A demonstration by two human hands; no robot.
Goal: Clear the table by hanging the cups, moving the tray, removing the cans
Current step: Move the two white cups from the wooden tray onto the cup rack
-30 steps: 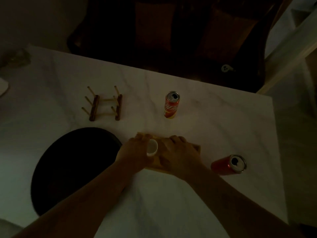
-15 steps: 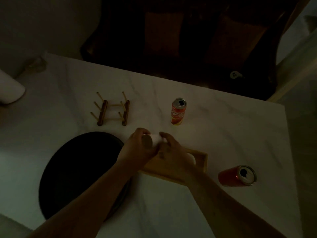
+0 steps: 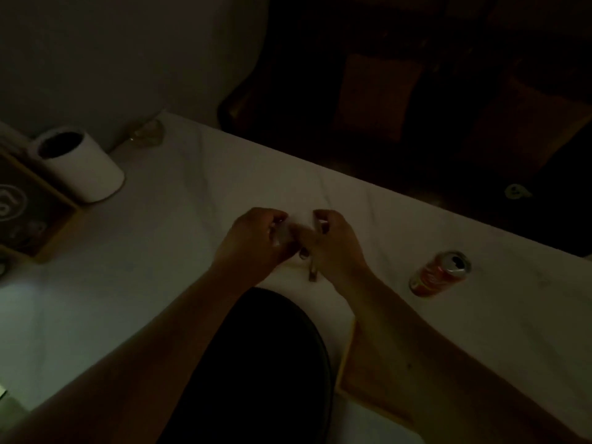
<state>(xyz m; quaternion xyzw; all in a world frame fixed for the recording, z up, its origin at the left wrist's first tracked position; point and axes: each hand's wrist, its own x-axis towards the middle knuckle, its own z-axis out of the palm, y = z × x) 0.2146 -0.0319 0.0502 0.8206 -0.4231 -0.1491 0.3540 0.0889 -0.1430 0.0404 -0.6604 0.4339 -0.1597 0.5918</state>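
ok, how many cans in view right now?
1. One red can stands on the table, right of the right hand. A second could lie outside the frame or behind the arms; this dim view cannot settle that.

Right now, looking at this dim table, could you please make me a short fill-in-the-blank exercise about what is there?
1. Both hands, left hand and right hand, hold one small white ____ between them.
2. The red can stands to the ____ of the hands.
3. The top of the can is already ____.
4. The round mat under the forearms is ____ in colour.

Missing words: cup; right; open; black
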